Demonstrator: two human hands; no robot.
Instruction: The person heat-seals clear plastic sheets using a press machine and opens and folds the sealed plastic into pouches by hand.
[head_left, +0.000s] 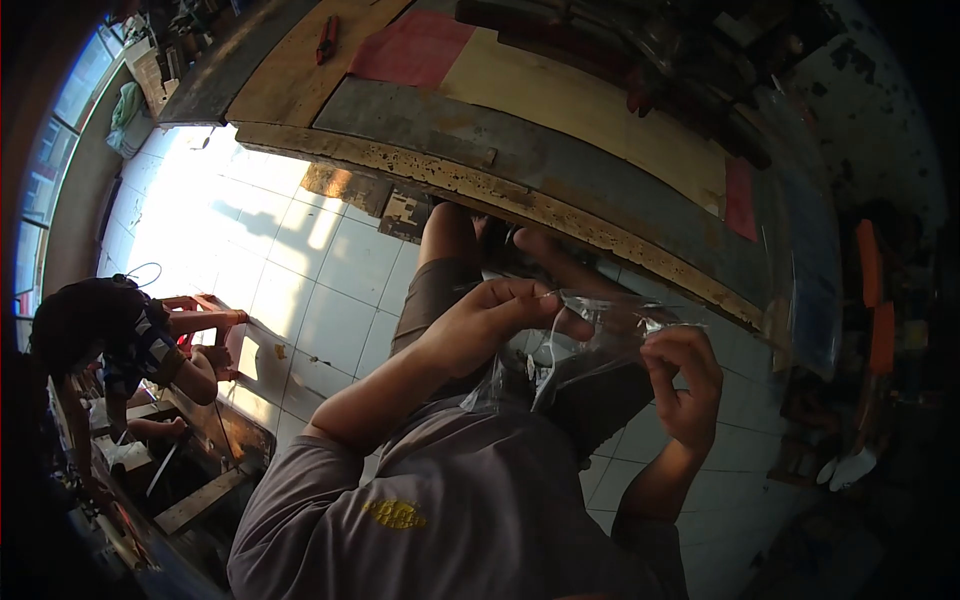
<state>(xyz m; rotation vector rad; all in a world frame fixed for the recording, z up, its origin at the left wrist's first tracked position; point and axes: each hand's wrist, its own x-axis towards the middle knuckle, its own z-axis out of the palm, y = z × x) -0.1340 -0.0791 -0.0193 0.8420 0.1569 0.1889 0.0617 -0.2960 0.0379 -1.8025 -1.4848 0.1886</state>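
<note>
A clear plastic bag (600,345) is stretched between my two hands above my lap. My left hand (505,312) pinches its upper left edge between thumb and fingers. At the opposite side, my right hand (685,378) grips the bag's edge near a shiny crumpled corner. A thin white strip (547,365) shows in or behind the plastic, with small pale bits beside it that are too blurred to name. The lower part of the bag hangs toward my shirt (470,500).
A workbench (440,185) with a worn wooden edge lies ahead, bearing red and cream sheets and a small red tool (327,40). At left, another person (110,330) bends over a low wooden work stand beside a red stool (215,318). Orange objects (875,290) stand at right.
</note>
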